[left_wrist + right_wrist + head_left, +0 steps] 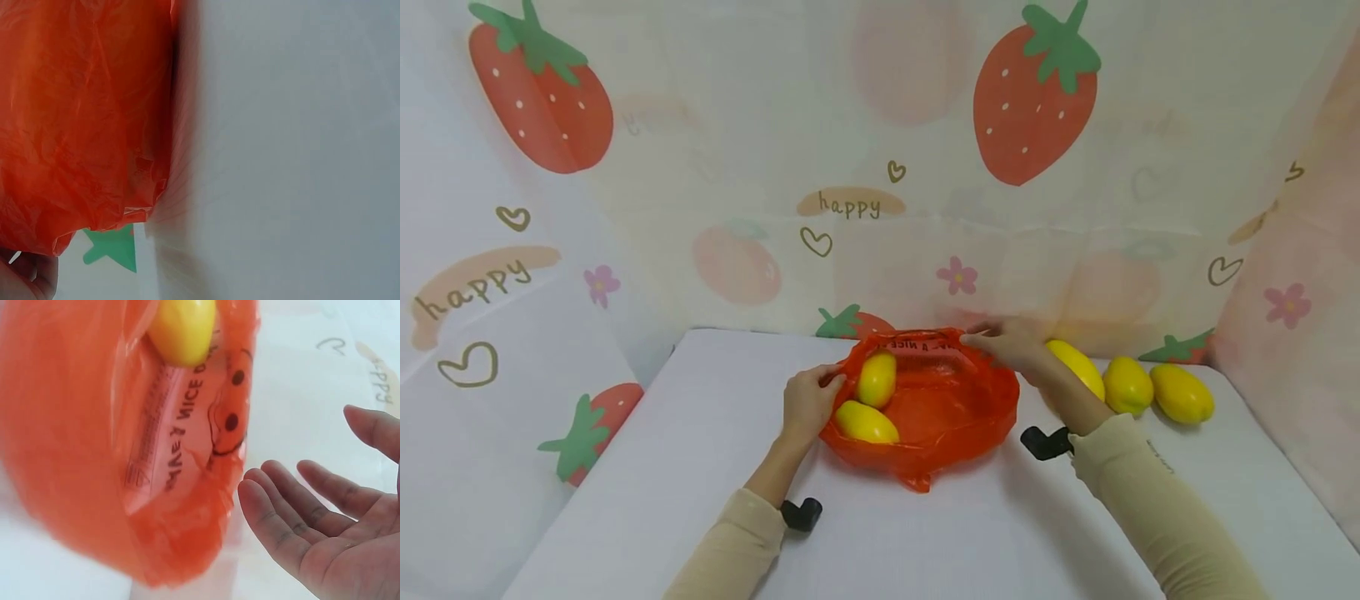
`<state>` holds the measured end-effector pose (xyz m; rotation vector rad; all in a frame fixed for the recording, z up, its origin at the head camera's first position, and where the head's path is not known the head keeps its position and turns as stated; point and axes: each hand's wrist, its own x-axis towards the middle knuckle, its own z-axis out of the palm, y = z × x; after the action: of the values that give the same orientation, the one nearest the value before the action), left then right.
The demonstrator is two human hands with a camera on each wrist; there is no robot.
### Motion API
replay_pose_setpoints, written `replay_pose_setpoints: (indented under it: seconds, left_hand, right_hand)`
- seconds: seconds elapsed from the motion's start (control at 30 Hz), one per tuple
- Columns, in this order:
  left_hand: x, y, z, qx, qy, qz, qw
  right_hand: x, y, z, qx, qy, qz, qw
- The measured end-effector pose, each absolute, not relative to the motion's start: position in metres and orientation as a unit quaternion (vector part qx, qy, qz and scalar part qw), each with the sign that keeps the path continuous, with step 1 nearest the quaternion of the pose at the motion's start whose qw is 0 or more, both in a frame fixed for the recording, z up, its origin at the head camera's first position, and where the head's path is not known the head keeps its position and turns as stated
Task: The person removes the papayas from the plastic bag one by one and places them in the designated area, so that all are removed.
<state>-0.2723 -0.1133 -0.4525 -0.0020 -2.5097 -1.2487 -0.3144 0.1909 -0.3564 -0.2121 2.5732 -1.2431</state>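
A red plastic bag (955,404) sits on the table with its mouth spread wide, printed letters showing on the inside. Within its left part are two smooth yellow oval fruits, one upper (877,379) and one lower (867,422); one yellow fruit (184,331) also shows in the right wrist view. At the bag's left rim, my left hand (808,404) pinches the plastic between thumb and fingers; the left wrist view catches only part of this hand (31,278). By the back right rim is my right hand (1011,343). Its fingers (275,528) are extended, beside the plastic and holding nothing.
Right of the bag, more yellow fruits lie in a row on the white table (700,433): one (1077,371) partly behind my right forearm, one in the middle (1129,385) and one farthest right (1182,393). Strawberry-patterned cloth (850,125) hangs behind and at both sides.
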Motion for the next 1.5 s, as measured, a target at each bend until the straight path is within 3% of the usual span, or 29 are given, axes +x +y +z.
replay_pose_setpoints:
  seconds: [0.77,1.5]
  left_hand:
    - [-0.274,-0.114,-0.452,-0.003,-0.882,-0.436,0.179]
    - [-0.271,-0.111,-0.452,-0.001,-0.88,-0.44,0.178]
  right_hand:
    - [-0.32,0.144,-0.365,-0.077,0.877,-0.455,0.133]
    - [-0.328,0.104,-0.388,-0.027,0.857,-0.48,0.187]
